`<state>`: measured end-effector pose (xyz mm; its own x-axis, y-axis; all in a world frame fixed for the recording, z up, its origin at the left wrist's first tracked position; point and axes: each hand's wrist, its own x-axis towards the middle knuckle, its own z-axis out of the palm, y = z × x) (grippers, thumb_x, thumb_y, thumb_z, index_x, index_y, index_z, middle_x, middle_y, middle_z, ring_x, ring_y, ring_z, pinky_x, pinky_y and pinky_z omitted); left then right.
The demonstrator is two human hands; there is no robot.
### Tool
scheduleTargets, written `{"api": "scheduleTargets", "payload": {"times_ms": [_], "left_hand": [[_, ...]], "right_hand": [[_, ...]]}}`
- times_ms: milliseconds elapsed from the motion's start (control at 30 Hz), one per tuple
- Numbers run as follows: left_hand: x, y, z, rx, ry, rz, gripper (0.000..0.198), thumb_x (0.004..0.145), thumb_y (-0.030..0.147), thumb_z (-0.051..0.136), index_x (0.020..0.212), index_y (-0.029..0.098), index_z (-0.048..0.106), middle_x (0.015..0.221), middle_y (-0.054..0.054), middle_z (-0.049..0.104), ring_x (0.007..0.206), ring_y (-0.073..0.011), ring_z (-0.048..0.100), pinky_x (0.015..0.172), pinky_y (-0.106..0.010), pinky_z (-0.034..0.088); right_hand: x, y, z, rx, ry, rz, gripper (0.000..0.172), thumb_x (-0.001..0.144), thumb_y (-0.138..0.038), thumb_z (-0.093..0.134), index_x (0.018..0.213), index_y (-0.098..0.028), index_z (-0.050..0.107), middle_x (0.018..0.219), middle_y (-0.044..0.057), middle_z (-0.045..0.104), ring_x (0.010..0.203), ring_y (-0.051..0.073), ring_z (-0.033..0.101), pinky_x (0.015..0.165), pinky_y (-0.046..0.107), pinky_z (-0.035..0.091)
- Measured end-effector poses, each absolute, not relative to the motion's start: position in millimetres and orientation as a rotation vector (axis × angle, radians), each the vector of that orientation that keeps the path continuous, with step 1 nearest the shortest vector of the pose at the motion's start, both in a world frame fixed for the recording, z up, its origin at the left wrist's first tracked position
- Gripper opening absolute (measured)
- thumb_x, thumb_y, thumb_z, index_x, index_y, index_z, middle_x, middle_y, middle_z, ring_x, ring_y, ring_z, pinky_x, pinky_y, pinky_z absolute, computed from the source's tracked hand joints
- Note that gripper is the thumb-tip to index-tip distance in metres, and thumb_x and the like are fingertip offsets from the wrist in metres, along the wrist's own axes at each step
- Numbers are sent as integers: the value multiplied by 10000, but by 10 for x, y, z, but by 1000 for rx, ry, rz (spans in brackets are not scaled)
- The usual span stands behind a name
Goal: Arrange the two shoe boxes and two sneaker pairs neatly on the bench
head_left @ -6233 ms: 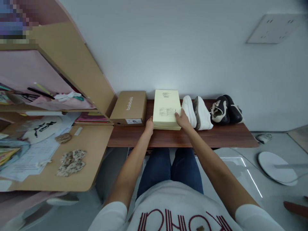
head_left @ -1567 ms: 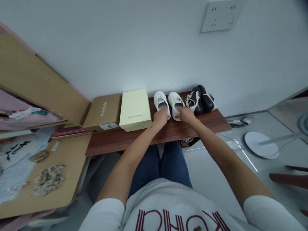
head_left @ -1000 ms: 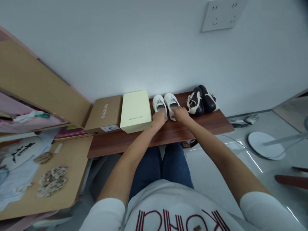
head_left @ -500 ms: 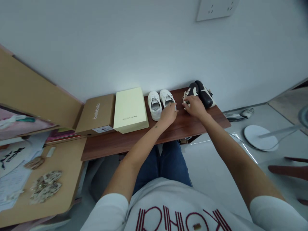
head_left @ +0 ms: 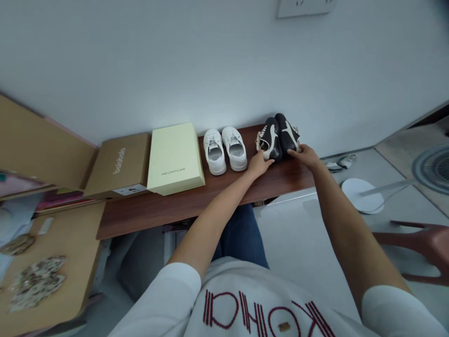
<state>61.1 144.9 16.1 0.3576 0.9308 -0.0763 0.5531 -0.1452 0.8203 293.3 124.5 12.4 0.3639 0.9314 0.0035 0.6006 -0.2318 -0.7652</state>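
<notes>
Two black-and-cream sneakers lie tilted on their sides, close together, at the right part of the wooden shelf [head_left: 224, 187]. My left hand [head_left: 258, 165] is closed at the heel end of the left black sneaker [head_left: 274, 136]. At the heel end of the right black sneaker [head_left: 288, 133], my right hand [head_left: 307, 155] pinches the shoe with thumb and fingers. Left of my left hand, a pair of white sneakers [head_left: 239, 164] stands upright, side by side, toes to the wall.
A pale yellow box [head_left: 175, 157] and a brown shoebox [head_left: 121, 161] stand on the shelf's left part. At lower left, a tan desk [head_left: 75, 262] holds a patterned scrunchie [head_left: 38, 281]. A fan [head_left: 435, 167] and a reddish stool [head_left: 431, 248] stand at right.
My left hand has moved right, from the white sneakers to the left black sneaker. My right hand has shifted from the left black sneaker to the right one. The view has turned rightward.
</notes>
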Motion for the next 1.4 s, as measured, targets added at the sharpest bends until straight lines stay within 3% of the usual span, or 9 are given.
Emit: {"api": "scheduleTargets", "payload": {"times_ms": [100, 200, 300, 433, 600, 833, 1200, 1400], "left_hand": [[625, 1477, 86, 1660, 1243, 641, 291, 881, 340, 726, 1104, 167, 656, 945, -74, 757, 918, -218, 735, 895, -335, 533], [593, 1494, 104, 1657, 1225, 658, 237, 895, 343, 709, 1048, 167, 668, 816, -32, 731, 806, -183, 722, 837, -313, 539], [548, 1497, 244, 1877, 1264, 600, 267, 882, 343, 725, 1077, 168, 679, 918, -63, 746, 930, -220, 711, 890, -334, 520], [541, 1436, 507, 2190, 1306, 433, 293, 905, 363, 697, 1134, 181, 670, 1105, -115, 736, 1109, -278, 671, 953, -366, 488], [616, 1347, 727, 2417, 1359, 223, 314, 960, 323, 606, 1232, 169, 636, 1208, -152, 709, 1157, -296, 663, 948, -380, 494], [736, 1487, 813, 2436, 1481, 84, 304, 968, 220, 555, 1237, 122, 659, 1188, -189, 720, 1149, -310, 681, 910, -388, 532], [791, 1516, 785, 2426, 1461, 78, 308, 979, 180, 520, 1252, 123, 650, 1197, -189, 716, 1168, -310, 679, 934, -396, 537], [695, 1458, 690, 2423, 1401, 191, 374, 1005, 235, 520, 1372, 164, 540, 1357, -177, 614, 1215, -303, 651, 991, -399, 515]], "right_hand": [[2863, 1219, 161, -1838, -1315, 728, 565, 615, -545, 836, 969, -133, 680, 854, 55, 720, 791, 212, 648, 793, 367, 546], [2866, 1222, 243, -1835, -1395, 698, 559, 617, -549, 835, 960, -135, 681, 819, 33, 703, 777, 204, 630, 764, 352, 537], [2913, 1244, 338, -1986, -1556, 480, 535, 641, -556, 834, 963, -152, 694, 807, 33, 700, 819, 237, 639, 774, 357, 522], [2901, 1253, 445, -2194, -1790, 174, 528, 700, -522, 825, 1103, -209, 688, 942, 75, 737, 934, 296, 672, 805, 367, 507], [2716, 1236, 547, -2330, -2015, -25, 501, 786, -426, 790, 1223, -230, 643, 1061, 121, 734, 1031, 308, 664, 850, 372, 497], [2446, 1312, 668, -2332, -2180, -42, 466, 806, -279, 773, 1243, -205, 627, 1173, 163, 705, 1136, 331, 629, 868, 395, 507], [2307, 1403, 670, -2357, -2251, -75, 409, 855, -211, 686, 1256, -180, 611, 1220, 187, 692, 1165, 323, 605, 881, 390, 512], [2264, 1341, 590, -2289, -2154, -11, 430, 889, -139, 564, 1319, -139, 557, 1319, 214, 628, 1230, 338, 547, 959, 430, 491]]}}
